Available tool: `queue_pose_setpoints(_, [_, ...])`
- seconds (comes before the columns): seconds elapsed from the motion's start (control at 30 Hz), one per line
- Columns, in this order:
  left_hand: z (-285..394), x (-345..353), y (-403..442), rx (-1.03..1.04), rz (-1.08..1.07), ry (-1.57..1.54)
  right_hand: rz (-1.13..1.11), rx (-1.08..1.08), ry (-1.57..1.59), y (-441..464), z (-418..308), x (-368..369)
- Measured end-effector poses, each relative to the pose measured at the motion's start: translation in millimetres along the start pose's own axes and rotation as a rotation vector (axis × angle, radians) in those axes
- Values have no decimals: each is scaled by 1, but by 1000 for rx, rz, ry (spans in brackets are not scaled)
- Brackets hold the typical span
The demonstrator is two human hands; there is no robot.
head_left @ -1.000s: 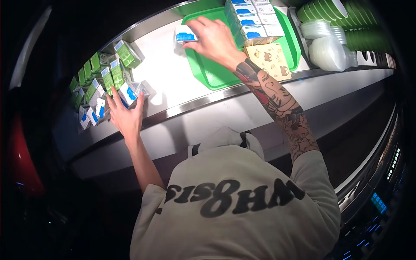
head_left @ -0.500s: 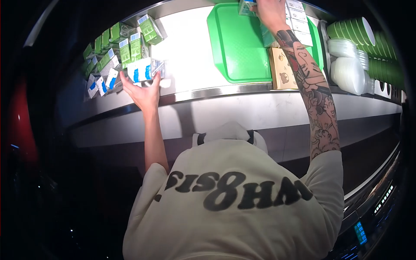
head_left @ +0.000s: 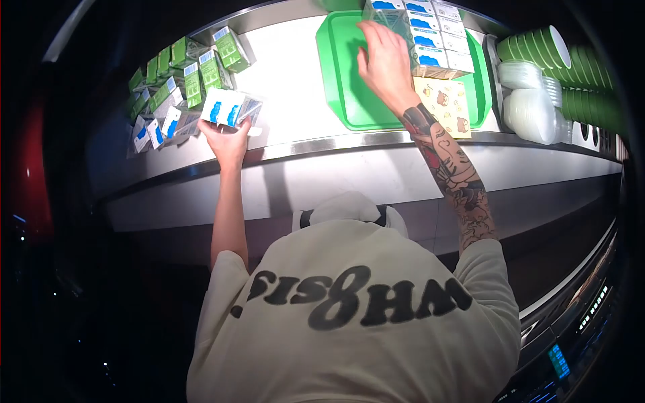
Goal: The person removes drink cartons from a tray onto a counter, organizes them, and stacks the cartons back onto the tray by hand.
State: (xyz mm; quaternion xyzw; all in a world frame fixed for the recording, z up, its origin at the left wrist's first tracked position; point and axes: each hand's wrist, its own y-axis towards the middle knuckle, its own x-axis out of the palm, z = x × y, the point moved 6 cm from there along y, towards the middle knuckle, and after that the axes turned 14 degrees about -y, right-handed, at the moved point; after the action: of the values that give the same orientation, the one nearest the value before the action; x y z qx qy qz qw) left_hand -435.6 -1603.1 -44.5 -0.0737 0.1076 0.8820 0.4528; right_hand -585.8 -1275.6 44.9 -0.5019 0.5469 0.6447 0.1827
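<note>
My left hand [head_left: 226,142] is closed round the near end of a pair of white-and-blue cartons [head_left: 223,109], with fingers and thumb at their sides. The pair is tilted beside several green cartons [head_left: 209,70] on the left of the counter. My right hand [head_left: 386,67] has its fingers stretched out and holds nothing visible. It hovers over a green tray [head_left: 341,80], just left of stacked white-and-blue cartons [head_left: 427,39] in rows. Close to my right wrist, a cream bear-print packet [head_left: 447,101] lies at the tray's near edge.
Green paper cups [head_left: 537,50] lie stacked in sleeves at the right. Clear plastic lids [head_left: 531,113] sit in front of them. More white-and-blue cartons [head_left: 156,133] lean at the far left. A metal edge [head_left: 302,146] runs along the counter's near side.
My right hand has come away from the carton stack, moving left and nearer, with its fingers opened. My left hand has shifted slightly right, tilting the carton pair.
</note>
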Motion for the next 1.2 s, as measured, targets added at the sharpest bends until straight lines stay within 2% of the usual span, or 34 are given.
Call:
queue_pose_setpoints(0.1, [3, 17, -3, 4, -81, -124, -58, 169, 257, -63, -8, -6])
queue_pose_setpoints(0.23, [55, 84, -3, 73, -298, -184, -117, 332, 386, -119, 0, -2])
queue_pose_setpoints(0.37, [88, 191, 6, 50, -539, -322, -171, 320, 399, -134, 1, -3])
queue_pose_setpoints(0.43, [93, 242, 10, 56, -605, -269, -226, 379, 440, -139, 5, 1])
queue_pose_setpoints(0.5, [91, 283, 16, -27, -699, -254, -330, 474, 506, -144, 6, 2])
queue_pose_setpoints(0.57, [88, 309, 20, 45, -759, 18, -257, 437, 467, -153, 11, 1])
queue_pose_setpoints(0.6, [85, 315, 21, 42, -743, -41, -248, 470, 484, -156, 13, -2])
queue_pose_setpoints(0.63, [81, 319, 22, 100, -735, 8, -241, 508, 493, -159, 15, -4])
queue_pose_setpoints(0.7, [72, 323, 23, 13, -764, -92, -169, 522, 519, -166, 17, -4])
queue_pose_setpoints(0.8, [79, 332, 25, 127, -840, -64, -156, 562, 485, -173, 17, -5])
queue_pose_setpoints(0.83, [86, 335, 25, 117, -873, 35, -164, 567, 478, -170, 12, -1])
queue_pose_setpoints(0.9, [79, 347, 30, -111, -980, -156, -197, 508, 434, -170, 9, 8])
queue_pose_setpoints(0.97, [84, 340, 30, -78, -968, -133, -225, 461, 395, -167, 7, 14])
queue_pose_setpoints(1.03, [85, 327, 28, 60, -946, -34, -203, 421, 331, -166, 4, 15])
queue_pose_setpoints(1.07, [91, 315, 26, 227, -878, 99, -209, 408, 343, -164, 2, 13])
queue_pose_setpoints(1.13, [110, 269, 20, 396, -749, -46, -246, 439, 363, -168, 4, 10])
queue_pose_setpoints(1.2, [115, 212, 23, 534, -587, -123, -164, 451, 356, -175, 6, 3])
